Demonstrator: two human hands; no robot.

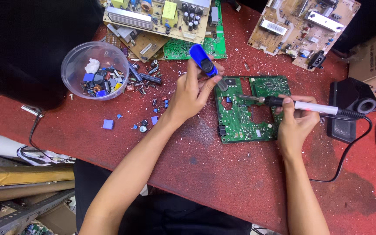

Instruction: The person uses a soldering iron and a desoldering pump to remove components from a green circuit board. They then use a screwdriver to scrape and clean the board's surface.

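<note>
Over the green circuit board (240,124), our left hand (191,93) grips a blue desoldering pump (205,64) while our right hand (294,124) clamps a soldering iron (292,104).

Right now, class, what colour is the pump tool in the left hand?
Blue, with a black plunger: the desoldering pump, clearest in the head view.

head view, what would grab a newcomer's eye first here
The green circuit board lies at the centre of the red table, and both hands meet over it. The right hand holds a soldering iron with its tip on the board, and the left hand grips a blue desoldering pump. At upper left, a clear bowl holds loose components.
</note>
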